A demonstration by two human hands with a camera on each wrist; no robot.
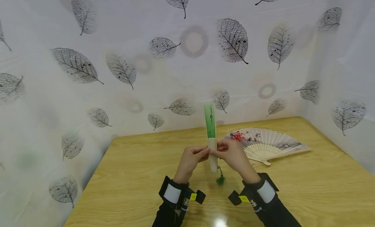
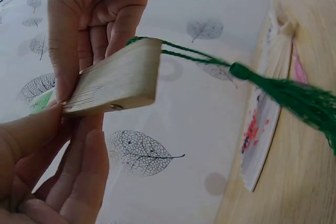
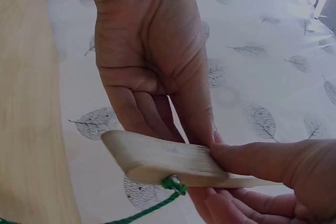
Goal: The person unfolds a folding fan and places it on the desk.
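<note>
A folded hand fan [image 1: 210,122] stands upright above the table, with a green upper part and pale ribs below. My left hand [image 1: 188,160] pinches its ribs from the left, between thumb and fingers. From the right side, my right hand [image 1: 235,157] pinches the same stretch, the two thumbs close together. The closed pale ribs [image 2: 121,77] show in the left wrist view, with a rivet near the end. A green tassel [image 1: 220,180] hangs from the fan's lower end on a green cord [image 3: 149,209], seen looped at the rivet in the right wrist view.
An open fan [image 1: 265,148] with pale ribs and red blossoms lies on the wooden table [image 1: 131,175], behind and right of my right hand. A white leaf-patterned sheet [image 1: 140,100] rises behind the table and along its sides.
</note>
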